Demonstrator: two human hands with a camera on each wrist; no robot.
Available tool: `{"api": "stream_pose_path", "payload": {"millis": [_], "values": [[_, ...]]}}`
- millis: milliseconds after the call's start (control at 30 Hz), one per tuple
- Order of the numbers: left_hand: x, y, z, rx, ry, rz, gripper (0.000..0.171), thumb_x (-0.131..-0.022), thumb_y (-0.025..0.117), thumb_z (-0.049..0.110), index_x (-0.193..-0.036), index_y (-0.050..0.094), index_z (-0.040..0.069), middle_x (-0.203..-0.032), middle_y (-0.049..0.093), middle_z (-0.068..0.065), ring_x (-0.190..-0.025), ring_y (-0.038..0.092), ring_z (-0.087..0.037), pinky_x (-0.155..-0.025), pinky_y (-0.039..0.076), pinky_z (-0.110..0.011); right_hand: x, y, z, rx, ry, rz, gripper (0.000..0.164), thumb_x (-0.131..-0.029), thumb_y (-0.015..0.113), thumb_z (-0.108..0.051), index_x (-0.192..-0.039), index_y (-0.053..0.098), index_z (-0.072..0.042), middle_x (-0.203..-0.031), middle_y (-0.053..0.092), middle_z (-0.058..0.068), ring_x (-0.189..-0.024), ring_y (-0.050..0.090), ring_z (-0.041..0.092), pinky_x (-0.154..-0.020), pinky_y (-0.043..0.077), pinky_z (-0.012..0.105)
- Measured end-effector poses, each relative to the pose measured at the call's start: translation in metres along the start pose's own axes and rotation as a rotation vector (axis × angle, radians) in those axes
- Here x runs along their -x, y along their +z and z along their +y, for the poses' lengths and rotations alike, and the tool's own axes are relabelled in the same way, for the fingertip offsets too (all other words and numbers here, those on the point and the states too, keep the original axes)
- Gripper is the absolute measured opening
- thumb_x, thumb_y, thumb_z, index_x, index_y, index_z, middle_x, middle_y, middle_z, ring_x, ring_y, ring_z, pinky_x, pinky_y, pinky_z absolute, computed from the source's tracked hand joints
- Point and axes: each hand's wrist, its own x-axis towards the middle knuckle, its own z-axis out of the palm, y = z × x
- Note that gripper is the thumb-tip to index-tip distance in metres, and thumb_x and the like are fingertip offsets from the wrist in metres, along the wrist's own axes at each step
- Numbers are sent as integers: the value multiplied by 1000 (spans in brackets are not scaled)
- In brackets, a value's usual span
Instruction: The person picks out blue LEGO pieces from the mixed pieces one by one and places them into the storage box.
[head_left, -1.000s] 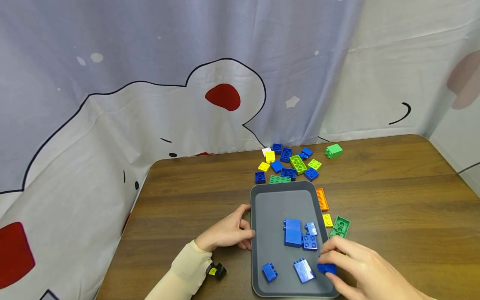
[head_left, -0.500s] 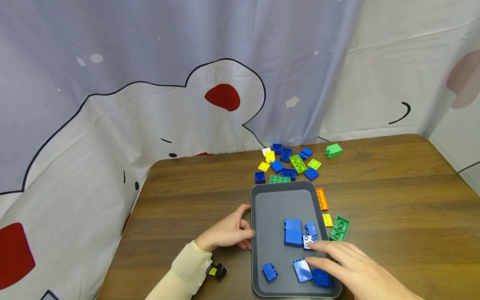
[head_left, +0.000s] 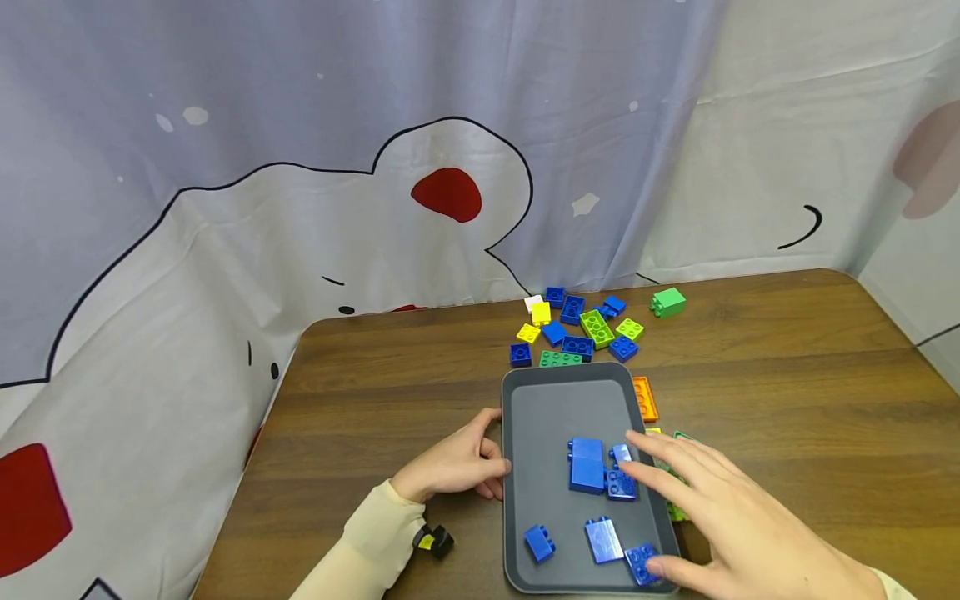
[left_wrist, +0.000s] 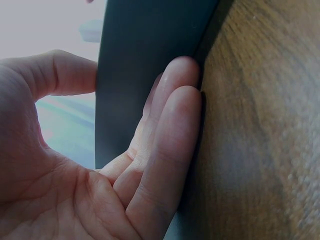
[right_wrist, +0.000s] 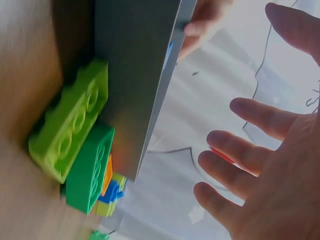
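A dark grey tray (head_left: 547,417) holds several blue building bricks. My left hand (head_left: 457,462) holds the tray's left side; in the left wrist view, the thumb (left_wrist: 70,75) meets the rim and the fingers (left_wrist: 175,120) lie along the outer wall. Spread over the tray's right edge is my right hand (head_left: 720,508), holding nothing. Its thumb is at a studded blue brick (head_left: 637,562) in the near right corner; whether they touch I cannot tell. Two larger blue bricks (head_left: 587,475) lie together mid-tray, beside a square one (head_left: 621,486). Nearer are a flat-sided brick (head_left: 603,540) and a small one (head_left: 540,543).
Beyond the tray lie loose blue, yellow, white and green bricks (head_left: 597,329). Along its right side sit an orange brick (head_left: 645,398) and, in the right wrist view, lime (right_wrist: 75,122) and green bricks (right_wrist: 89,170). A patterned curtain (head_left: 360,233) hangs behind the wooden table (head_left: 390,375).
My right hand let go of a blue brick in the tray's near right corner, and its fingers spread and shifted outward. That brick now shows its studs upward. The left hand stayed put.
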Motion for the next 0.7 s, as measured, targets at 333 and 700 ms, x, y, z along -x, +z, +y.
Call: {"api": "stream_pose_path", "payload": {"millis": [333, 700], "values": [[0, 0, 1, -1, -2, -2, 83, -93, 67, 12, -161, 19, 9, -79, 72, -9, -68, 76, -25, -63, 64, -37, -32, -1, 46, 5, 74, 31, 84, -77, 88, -47, -149, 54, -21, -157, 48, 9, -137, 52, 32, -105, 45, 60], [0, 0, 0, 0, 1, -2, 84, -92, 66, 12, -161, 18, 9, -79, 72, -10, -68, 76, -25, -63, 64, -37, -71, 1, 92, 2, 151, 38, 58, -89, 80, -36, -137, 64, -9, -147, 56, 16, -130, 57, 37, -103, 49, 64]]}}
